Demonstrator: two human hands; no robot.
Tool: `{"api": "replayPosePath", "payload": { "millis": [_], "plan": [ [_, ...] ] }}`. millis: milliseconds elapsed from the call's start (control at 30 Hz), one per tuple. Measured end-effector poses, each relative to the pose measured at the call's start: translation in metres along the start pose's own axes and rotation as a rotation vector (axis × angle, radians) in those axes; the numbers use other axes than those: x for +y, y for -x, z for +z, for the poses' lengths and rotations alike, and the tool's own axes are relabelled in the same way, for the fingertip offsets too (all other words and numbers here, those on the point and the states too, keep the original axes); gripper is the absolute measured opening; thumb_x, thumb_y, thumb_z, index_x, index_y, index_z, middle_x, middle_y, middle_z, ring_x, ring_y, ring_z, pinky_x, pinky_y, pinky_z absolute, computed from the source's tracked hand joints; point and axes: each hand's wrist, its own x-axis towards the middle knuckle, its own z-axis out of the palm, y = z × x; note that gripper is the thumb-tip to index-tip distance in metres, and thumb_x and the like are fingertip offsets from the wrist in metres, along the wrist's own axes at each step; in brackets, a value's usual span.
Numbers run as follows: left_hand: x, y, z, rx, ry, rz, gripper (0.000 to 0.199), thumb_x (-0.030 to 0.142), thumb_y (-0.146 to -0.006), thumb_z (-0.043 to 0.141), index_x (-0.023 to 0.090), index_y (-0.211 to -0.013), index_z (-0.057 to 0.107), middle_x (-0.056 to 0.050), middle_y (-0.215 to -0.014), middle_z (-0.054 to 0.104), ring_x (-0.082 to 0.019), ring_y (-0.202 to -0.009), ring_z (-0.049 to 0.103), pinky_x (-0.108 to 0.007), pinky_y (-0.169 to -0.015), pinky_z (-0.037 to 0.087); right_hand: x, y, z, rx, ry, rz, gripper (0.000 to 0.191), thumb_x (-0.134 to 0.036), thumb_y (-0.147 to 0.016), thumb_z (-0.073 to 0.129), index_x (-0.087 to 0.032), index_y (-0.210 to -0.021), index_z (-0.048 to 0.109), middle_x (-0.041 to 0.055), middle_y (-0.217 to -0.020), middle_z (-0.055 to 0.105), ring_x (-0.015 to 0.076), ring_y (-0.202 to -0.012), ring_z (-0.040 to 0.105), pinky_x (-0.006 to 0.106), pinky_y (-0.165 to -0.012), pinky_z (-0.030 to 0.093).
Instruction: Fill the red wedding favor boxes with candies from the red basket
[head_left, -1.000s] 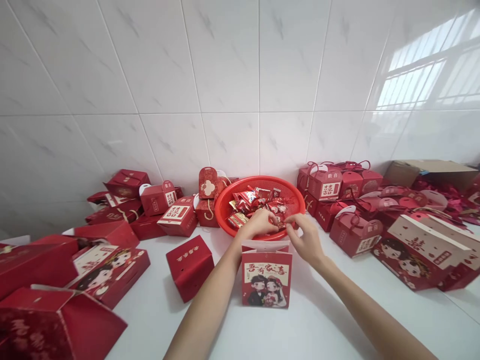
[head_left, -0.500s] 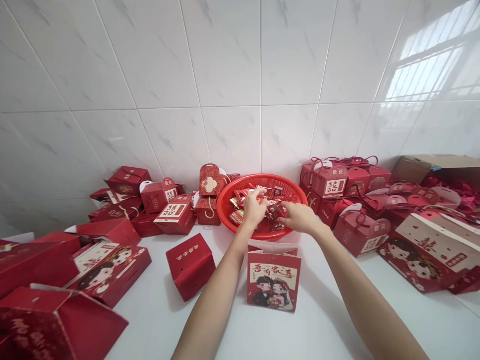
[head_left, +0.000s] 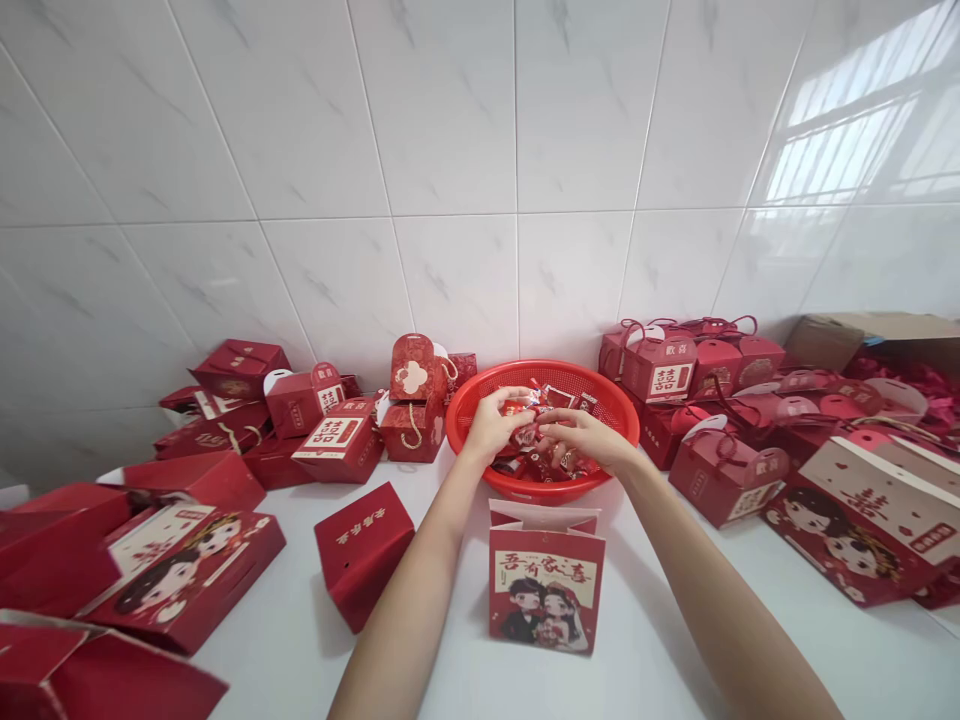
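A red plastic basket [head_left: 459, 440] holds many small wrapped candies [head_left: 551, 465], mostly red. Over its left part, my left hand [head_left: 492, 428] is closed around a few candies whose red and white wrappers show at the fingers. My right hand [head_left: 589, 438] is over the right part with its fingers bent but apart, close to the left fingertips and just above the candies. Nothing can be made out in it. In front of the basket, between my forearms, a red gift box [head_left: 546, 600] with a cartoon couple stands upright, its top flaps up.
Beside my left forearm lies a plain red box [head_left: 364, 555]. More red boxes [head_left: 341, 440] crowd the left side. Handled boxes [head_left: 660, 370] are piled at the right, near an open cardboard carton [head_left: 832, 335]. A tiled wall [head_left: 450, 270] rises behind the basket.
The view has shifted slightly. My right hand has moved left and its fingers have come near my left hand, which stays over the candies. The basket sits a little further right in view.
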Motion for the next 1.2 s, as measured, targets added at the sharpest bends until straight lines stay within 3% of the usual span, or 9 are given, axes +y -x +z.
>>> {"api": "replayPosePath", "payload": {
  "millis": [100,267,400,600,667,800,933,1067,1200],
  "plan": [
    [0.001,0.001,0.001,-0.061,0.033,-0.133,0.026,0.011,-0.077,0.061,0.013,-0.102,0.068,-0.009,-0.102,0.072,-0.017,-0.091,0.068,-0.025,-0.077,0.056,0.002,-0.002,0.001,0.045,-0.013,-0.017,0.018,-0.025,-0.086,0.067,-0.016,-0.101,0.063,0.0022,-0.076,0.071,0.0115,-0.05,0.065,0.017,-0.04,0.043],
    [0.0,-0.003,0.001,0.062,0.084,-0.287,0.036,0.002,-0.074,0.047,0.013,-0.103,0.065,-0.008,-0.098,0.072,-0.015,-0.089,0.07,-0.018,-0.063,0.053,0.005,-0.003,0.004,0.118,-0.005,-0.028,0.011,-0.02,-0.085,0.067,-0.016,-0.094,0.064,-0.0003,-0.069,0.066,0.0102,-0.05,0.063,0.016,-0.041,0.045],
    [0.002,0.0,0.0,-0.016,0.117,-0.279,0.046,-0.001,-0.068,0.048,0.014,-0.109,0.062,-0.011,-0.107,0.07,-0.019,-0.101,0.069,-0.017,-0.06,0.051,0.004,-0.002,0.006,0.135,0.034,-0.014,0.01,-0.02,-0.085,0.066,-0.016,-0.094,0.065,0.0002,-0.071,0.066,0.01,-0.051,0.063,0.015,-0.039,0.043],
    [0.004,0.005,-0.003,-0.26,0.153,-0.145,0.054,0.0,-0.065,0.056,0.016,-0.117,0.062,-0.01,-0.107,0.071,-0.022,-0.107,0.068,-0.024,-0.078,0.054,0.006,-0.003,0.004,0.074,0.096,-0.021,0.016,-0.022,-0.083,0.068,-0.016,-0.098,0.068,0.0024,-0.078,0.071,0.011,-0.051,0.064,0.017,-0.043,0.046],
    [0.003,0.004,-0.002,-0.271,0.133,-0.135,0.055,-0.002,-0.063,0.057,0.015,-0.115,0.063,-0.009,-0.106,0.071,-0.022,-0.106,0.068,-0.027,-0.082,0.054,0.007,-0.004,0.004,0.056,0.116,-0.024,0.015,-0.023,-0.084,0.067,-0.015,-0.097,0.068,0.0022,-0.076,0.071,0.0109,-0.052,0.064,0.017,-0.044,0.046],
    [-0.004,0.001,0.002,-0.172,-0.205,-0.173,0.048,-0.007,-0.062,0.056,0.012,-0.104,0.068,-0.012,-0.107,0.071,-0.021,-0.102,0.068,-0.028,-0.087,0.052,0.008,-0.004,0.005,0.117,0.137,-0.016,0.012,-0.021,-0.083,0.067,-0.015,-0.093,0.065,0.0008,-0.072,0.068,0.0115,-0.054,0.064,0.018,-0.045,0.046],
    [-0.009,0.002,0.005,-0.251,-0.622,-0.213,0.044,0.0,-0.066,0.063,0.014,-0.107,0.071,-0.012,-0.106,0.073,-0.024,-0.1,0.068,-0.027,-0.082,0.052,0.012,-0.005,0.006,0.141,0.18,-0.019,0.014,-0.021,-0.083,0.066,-0.016,-0.095,0.065,-0.0005,-0.068,0.066,0.012,-0.055,0.062,0.019,-0.046,0.045],
    [-0.008,0.006,0.006,-0.321,-0.807,-0.244,0.059,0.008,-0.061,0.074,0.02,-0.119,0.067,-0.011,-0.111,0.072,-0.026,-0.1,0.068,-0.026,-0.072,0.05,0.02,-0.009,0.004,0.15,0.206,-0.028,0.024,-0.022,-0.079,0.069,-0.016,-0.101,0.063,-0.0022,-0.064,0.064,0.0116,-0.053,0.06,0.019,-0.044,0.043],
    [-0.003,0.01,0.007,-0.317,-0.869,-0.283,0.063,0.008,-0.055,0.077,0.02,-0.117,0.069,-0.012,-0.108,0.073,-0.027,-0.094,0.069,-0.025,-0.065,0.049,0.024,-0.01,0.004,0.129,0.227,-0.06,0.025,-0.024,-0.078,0.07,-0.017,-0.101,0.064,-0.0042,-0.059,0.061,0.0113,-0.049,0.057,0.02,-0.044,0.041]
  ]
}}
